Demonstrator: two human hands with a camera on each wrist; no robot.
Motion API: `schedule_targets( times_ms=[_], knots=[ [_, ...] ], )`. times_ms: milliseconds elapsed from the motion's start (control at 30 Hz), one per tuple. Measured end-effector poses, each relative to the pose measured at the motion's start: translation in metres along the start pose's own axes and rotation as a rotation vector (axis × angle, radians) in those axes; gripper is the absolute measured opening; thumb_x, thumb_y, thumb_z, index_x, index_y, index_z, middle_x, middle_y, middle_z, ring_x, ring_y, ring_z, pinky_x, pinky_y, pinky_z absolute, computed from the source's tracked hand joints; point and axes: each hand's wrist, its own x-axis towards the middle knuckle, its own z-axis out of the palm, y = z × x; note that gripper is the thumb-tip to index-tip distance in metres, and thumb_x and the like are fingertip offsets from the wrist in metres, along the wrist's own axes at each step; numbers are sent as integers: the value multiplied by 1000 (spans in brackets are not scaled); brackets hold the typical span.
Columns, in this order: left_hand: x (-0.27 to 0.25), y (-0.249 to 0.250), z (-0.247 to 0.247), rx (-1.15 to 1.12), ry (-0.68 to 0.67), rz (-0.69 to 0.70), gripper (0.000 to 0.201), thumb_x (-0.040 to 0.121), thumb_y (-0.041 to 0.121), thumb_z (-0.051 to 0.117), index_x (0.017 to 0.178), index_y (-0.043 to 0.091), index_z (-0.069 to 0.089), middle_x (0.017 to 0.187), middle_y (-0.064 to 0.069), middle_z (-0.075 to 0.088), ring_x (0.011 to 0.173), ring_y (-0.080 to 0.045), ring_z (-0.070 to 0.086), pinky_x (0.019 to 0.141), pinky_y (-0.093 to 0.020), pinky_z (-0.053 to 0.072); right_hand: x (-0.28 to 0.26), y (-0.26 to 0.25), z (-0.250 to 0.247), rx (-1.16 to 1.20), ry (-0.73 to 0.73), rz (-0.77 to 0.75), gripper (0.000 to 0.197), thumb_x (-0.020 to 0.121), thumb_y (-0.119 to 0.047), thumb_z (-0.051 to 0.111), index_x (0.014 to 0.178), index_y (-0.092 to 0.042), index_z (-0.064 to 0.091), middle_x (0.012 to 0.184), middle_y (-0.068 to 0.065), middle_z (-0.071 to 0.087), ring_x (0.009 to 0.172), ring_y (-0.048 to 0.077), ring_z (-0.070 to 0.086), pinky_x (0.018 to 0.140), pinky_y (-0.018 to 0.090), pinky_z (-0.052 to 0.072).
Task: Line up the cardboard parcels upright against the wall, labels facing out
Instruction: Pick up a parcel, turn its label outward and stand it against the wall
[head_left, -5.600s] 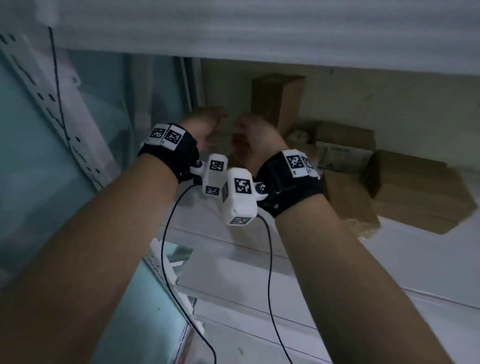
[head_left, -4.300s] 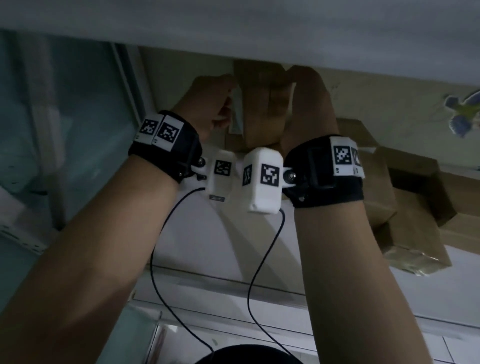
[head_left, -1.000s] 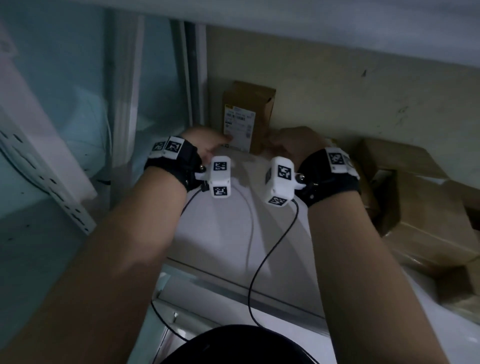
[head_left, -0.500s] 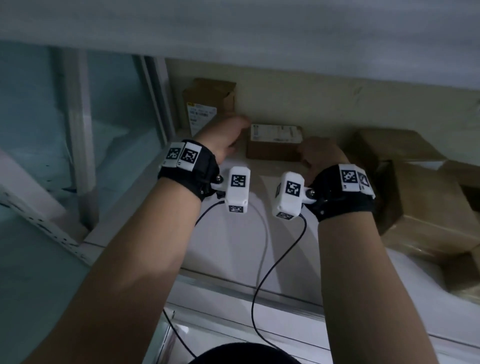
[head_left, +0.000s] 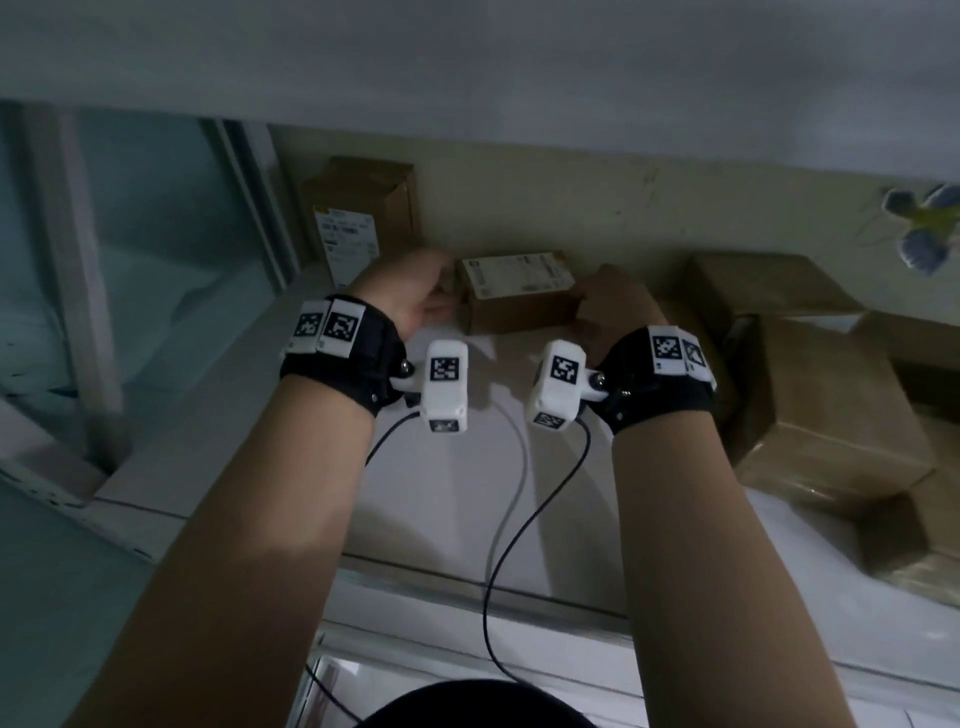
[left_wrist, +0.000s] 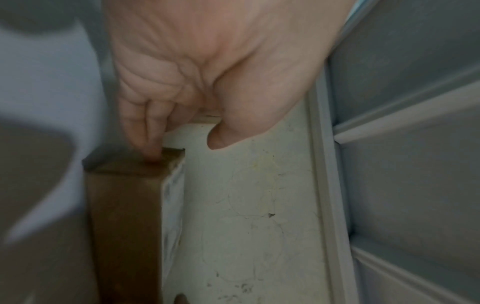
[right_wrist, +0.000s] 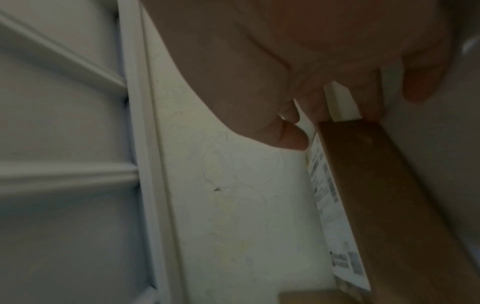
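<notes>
A small cardboard parcel (head_left: 519, 306) lies flat by the wall, its white label (head_left: 514, 273) facing up. My left hand (head_left: 431, 293) holds its left end and my right hand (head_left: 597, 306) its right end. In the left wrist view my curled fingertips (left_wrist: 153, 153) press the parcel's end (left_wrist: 124, 205), with the thumb off it. In the right wrist view my fingers (right_wrist: 369, 98) wrap the parcel's end (right_wrist: 384, 195) and the thumb sits at the label's edge (right_wrist: 327, 195). Another parcel (head_left: 363, 208) stands upright against the wall at the left, label (head_left: 345, 241) facing out.
A pile of larger cardboard boxes (head_left: 831, 405) lies tumbled on the white shelf (head_left: 467, 493) at the right. A window frame (head_left: 249, 197) bounds the left end. A shelf board (head_left: 467, 62) overhangs above. A bird sticker (head_left: 919, 228) is on the wall.
The first parcel was stood upright at the left and released. Both hands moved right to the flat parcel, and over the last half second they closed onto its two ends.
</notes>
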Motion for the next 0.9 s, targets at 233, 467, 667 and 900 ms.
schedule_targets(
  times_ms=[233, 467, 667, 900],
  knots=[
    [-7, -4, -14, -2, 99, 149, 45, 102, -1, 60, 146, 3, 52, 83, -6, 68, 65, -12, 67, 57, -24, 58, -11, 6, -1, 894, -123, 244, 37, 93, -23, 73, 126, -12, 61, 107, 0, 64, 94, 16, 64, 91, 30, 53],
    [-40, -4, -16, 31, -132, 298, 50, 84, 13, 86, 131, 26, 72, 89, -7, 71, 69, -15, 65, 63, -30, 55, -32, -15, 12, 1367, -336, 365, 29, 104, -28, 55, 126, -9, 58, 119, 17, 67, 98, 40, 69, 81, 59, 62],
    [-61, -18, -14, -29, -233, 328, 34, 92, 22, 79, 124, 12, 74, 125, -17, 75, 119, -34, 71, 100, -48, 58, -39, -25, 18, 1524, -560, 267, 55, 99, -51, 48, 125, -9, 72, 128, 27, 59, 106, 43, 58, 90, 51, 45],
    [-78, -24, -27, -80, -217, 213, 21, 100, 37, 69, 112, 21, 73, 126, -11, 76, 120, -29, 72, 107, -54, 53, -51, -22, 26, 1516, -519, 215, 51, 92, -45, 73, 127, -8, 72, 132, 25, 69, 117, 39, 68, 113, 52, 45]
  ],
)
